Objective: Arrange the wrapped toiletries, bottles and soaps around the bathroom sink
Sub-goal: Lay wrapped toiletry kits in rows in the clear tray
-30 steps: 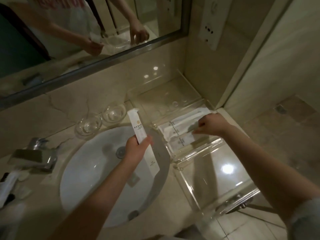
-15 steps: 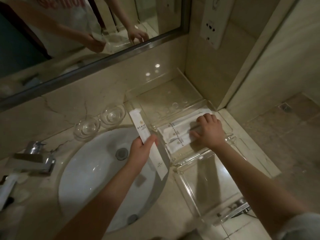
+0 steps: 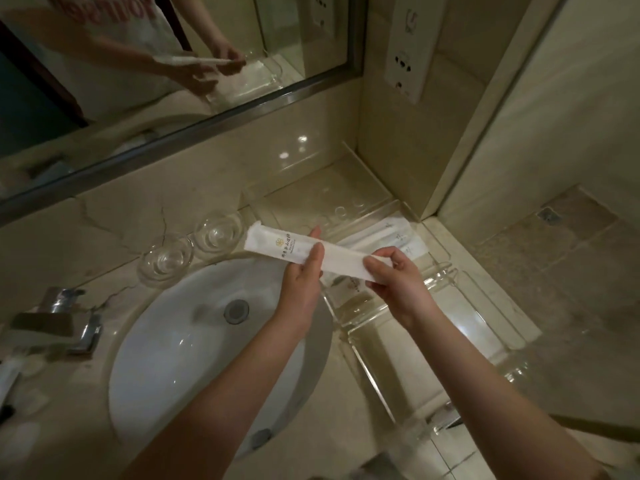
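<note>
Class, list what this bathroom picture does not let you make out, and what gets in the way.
Head view: contents of the wrapped packet in the left hand and right hand, hidden by its wrapper; print too small.
Head view: how many packets lie in the clear tray, partly behind the right hand.
Head view: white things left of the sink, blurred and cut by the edge.

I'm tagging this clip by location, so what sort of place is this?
Most likely a hotel bathroom: a white sink under a wall mirror, a clear tray holding wrapped toiletries, and a branded packet.
</note>
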